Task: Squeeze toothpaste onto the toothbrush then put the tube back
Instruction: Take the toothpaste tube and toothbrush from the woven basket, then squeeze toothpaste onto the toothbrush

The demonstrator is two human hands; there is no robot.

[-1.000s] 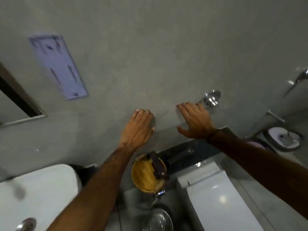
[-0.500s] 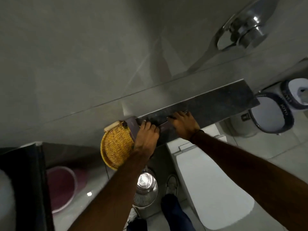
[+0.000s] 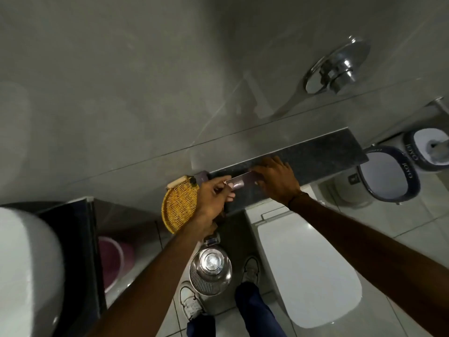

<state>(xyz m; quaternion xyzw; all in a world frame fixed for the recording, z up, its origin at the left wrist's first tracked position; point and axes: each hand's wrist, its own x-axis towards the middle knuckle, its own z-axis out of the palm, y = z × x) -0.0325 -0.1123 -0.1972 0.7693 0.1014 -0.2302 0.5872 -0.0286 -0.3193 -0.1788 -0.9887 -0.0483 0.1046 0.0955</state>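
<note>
A mauve toothpaste tube (image 3: 243,181) lies lengthwise just above the dark stone shelf (image 3: 320,154) on the wall. My left hand (image 3: 212,198) grips the tube's left end with the thumb and fingers. Over the right end sits my right hand (image 3: 277,181), its fingers and thumb closed around the tube. No toothbrush shows clearly. A small dark and purple item (image 3: 200,178) sits at the shelf's left end, partly hidden by my left hand.
A round yellow wicker basket (image 3: 179,207) hangs off the shelf's left end. Below are a white toilet lid (image 3: 306,263), a steel pedal bin (image 3: 210,271) and my shoes. A white basin (image 3: 24,263) is at left, buckets (image 3: 388,176) at right, a chrome fitting (image 3: 337,69) on the wall.
The view tilted down from the wall to the shelf. Both hands dropped from the wall onto the shelf and have now closed on the mauve tube, raising it slightly.
</note>
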